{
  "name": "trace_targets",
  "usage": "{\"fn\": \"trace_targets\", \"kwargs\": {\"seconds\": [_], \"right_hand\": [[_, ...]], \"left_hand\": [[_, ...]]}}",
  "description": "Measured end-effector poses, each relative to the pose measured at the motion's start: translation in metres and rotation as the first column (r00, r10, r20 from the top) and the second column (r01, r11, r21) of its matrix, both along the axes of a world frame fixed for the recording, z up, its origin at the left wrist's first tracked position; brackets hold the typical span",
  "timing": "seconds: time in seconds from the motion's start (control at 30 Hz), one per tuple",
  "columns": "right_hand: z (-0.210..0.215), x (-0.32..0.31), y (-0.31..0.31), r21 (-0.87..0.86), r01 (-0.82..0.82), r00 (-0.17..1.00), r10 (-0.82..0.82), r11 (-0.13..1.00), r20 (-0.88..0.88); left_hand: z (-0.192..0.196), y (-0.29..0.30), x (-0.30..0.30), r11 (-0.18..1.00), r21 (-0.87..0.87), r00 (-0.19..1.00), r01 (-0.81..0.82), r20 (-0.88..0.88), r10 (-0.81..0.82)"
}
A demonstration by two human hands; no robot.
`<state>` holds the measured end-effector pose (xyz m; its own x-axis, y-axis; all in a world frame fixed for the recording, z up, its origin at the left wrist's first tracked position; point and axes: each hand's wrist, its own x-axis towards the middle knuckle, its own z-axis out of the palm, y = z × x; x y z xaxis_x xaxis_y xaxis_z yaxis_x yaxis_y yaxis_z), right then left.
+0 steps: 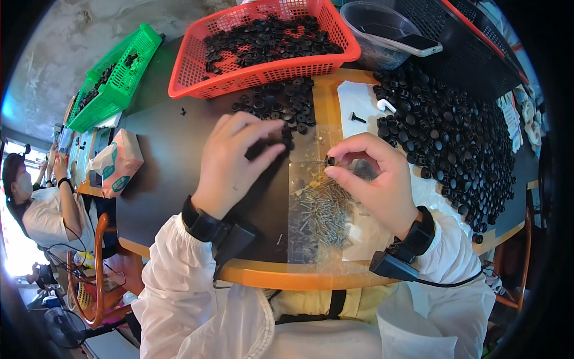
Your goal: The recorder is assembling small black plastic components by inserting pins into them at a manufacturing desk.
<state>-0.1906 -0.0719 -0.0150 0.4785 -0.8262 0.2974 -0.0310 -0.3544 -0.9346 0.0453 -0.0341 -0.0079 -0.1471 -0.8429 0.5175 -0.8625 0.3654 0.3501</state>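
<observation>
My right hand (382, 182) pinches a small black cap (330, 160) between thumb and fingertip, above the screw heap. A thin metal screw (321, 160) points left out of the cap. Below lies a heap of loose screws (326, 215) on clear plastic. My left hand (227, 158) is open, thumb and forefinger apart, at the edge of a loose group of flat black discs (281, 102). A few dark pieces sit just beyond its fingertips; I see nothing clearly held. To the right spreads a big pile of round black caps (448, 143).
A red basket (263, 73) of black discs stands at the back, with a green basket (122, 87) to its left. A clear tub (382, 30) bearing a phone (418, 43) and a black crate (472, 54) stand back right. A tissue pack (122, 161) and another person (51, 209) are left.
</observation>
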Motion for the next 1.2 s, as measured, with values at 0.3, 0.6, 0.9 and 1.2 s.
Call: {"fn": "trace_targets", "kwargs": {"seconds": [0.3,0.6,0.9,1.2], "right_hand": [[0.004,0.001,0.004,-0.009,-0.023,0.999,0.022,1.000,-0.048],[0.001,0.002,0.001,-0.030,-0.018,1.000,0.018,0.999,0.000],[0.004,0.002,0.002,-0.056,-0.018,1.000,0.019,0.998,0.024],[0.009,0.001,0.003,-0.202,-0.026,0.997,0.012,0.979,-0.072]], "left_hand": [[-0.002,-0.015,0.028,0.992,-0.093,0.990,-0.084,0.108,0.094],[-0.001,-0.002,0.002,0.975,-0.053,0.971,0.214,-0.098,-0.218],[0.006,0.019,-0.024,0.956,0.015,0.879,0.291,-0.400,-0.261],[0.003,0.020,-0.024,0.931,0.061,0.793,0.360,-0.546,-0.271]]}}
